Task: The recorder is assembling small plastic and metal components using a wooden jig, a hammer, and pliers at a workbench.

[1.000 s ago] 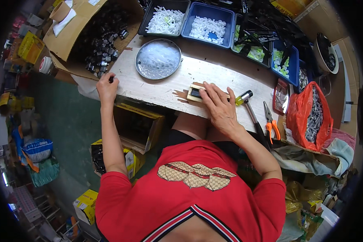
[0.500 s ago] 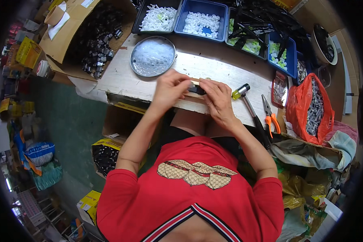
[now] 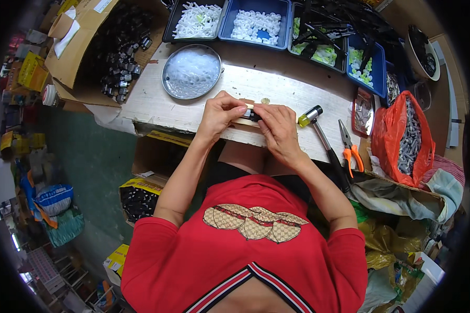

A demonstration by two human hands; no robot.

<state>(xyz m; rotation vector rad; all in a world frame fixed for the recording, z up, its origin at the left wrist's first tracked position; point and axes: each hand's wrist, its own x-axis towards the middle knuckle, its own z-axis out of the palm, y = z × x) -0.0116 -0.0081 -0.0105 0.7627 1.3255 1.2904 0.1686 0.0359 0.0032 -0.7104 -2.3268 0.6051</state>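
Near the front edge of the white worktable (image 3: 156, 104), both of my hands meet at a small black part (image 3: 249, 117) with a shiny metal-like bit. My left hand (image 3: 217, 117) pinches its left end between thumb and fingers. With fingers bent, my right hand (image 3: 281, 128) grips the right end. A pale strip shows at the fingertips, and the part's exact kind is partly hidden. Just right of my right hand lies a hammer (image 3: 324, 140) with a yellow-and-black head, beside pliers (image 3: 351, 149) with orange handles.
A round metal dish (image 3: 168, 83) of clear small pieces stands left of centre. Blue bins (image 3: 256, 40) of white parts line the back. A carton (image 3: 68, 65) of black-and-silver parts is at left, a red bag (image 3: 386, 133) of grey plugs at right.
My left fingers have come down closer to the black part, and my right fingers have drawn in on its right end. The view has shifted slightly.
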